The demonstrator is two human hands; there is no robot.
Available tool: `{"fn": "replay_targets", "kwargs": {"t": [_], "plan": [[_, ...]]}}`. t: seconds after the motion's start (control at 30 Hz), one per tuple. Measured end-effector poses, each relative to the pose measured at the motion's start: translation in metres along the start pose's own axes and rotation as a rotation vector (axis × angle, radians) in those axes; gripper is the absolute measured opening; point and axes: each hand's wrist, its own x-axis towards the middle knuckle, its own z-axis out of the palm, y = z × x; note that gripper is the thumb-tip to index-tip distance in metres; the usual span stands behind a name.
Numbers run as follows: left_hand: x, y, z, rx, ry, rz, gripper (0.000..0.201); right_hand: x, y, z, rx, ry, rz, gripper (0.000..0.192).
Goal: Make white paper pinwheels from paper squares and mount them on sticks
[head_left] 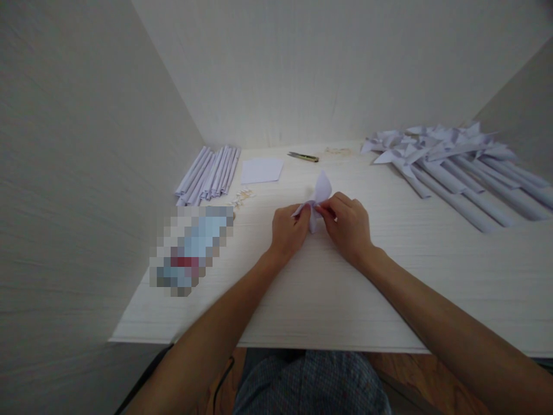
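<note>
Between my hands, above the middle of the table, is a white paper pinwheel (322, 185) with curved blades. My left hand (287, 231) is closed around its left side, thumb near the centre. My right hand (348, 225) pinches at the right of the centre with thumb and forefinger. Whether a small piece sits in that pinch is too small to tell. Both hands hide parts of the lower blades.
Rolled paper tubes (209, 173) lie at the back left, beside a stack of white paper (261, 171). Behind the hands are thread snips (303, 157). Small pale bits (242, 197) lie left. Finished-looking paper pinwheels on tubes (449, 167) pile up right. A blurred object (196, 248) lies front left.
</note>
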Motion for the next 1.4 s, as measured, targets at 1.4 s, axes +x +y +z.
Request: {"fn": "replay_targets", "kwargs": {"t": [1.4], "plan": [[0.0001, -0.0023, 0.0025, -0.018, 0.014, 0.016, 0.037, 0.0001, 0.002, 0.0009, 0.251, 0.104, -0.03, 0.016]]}}
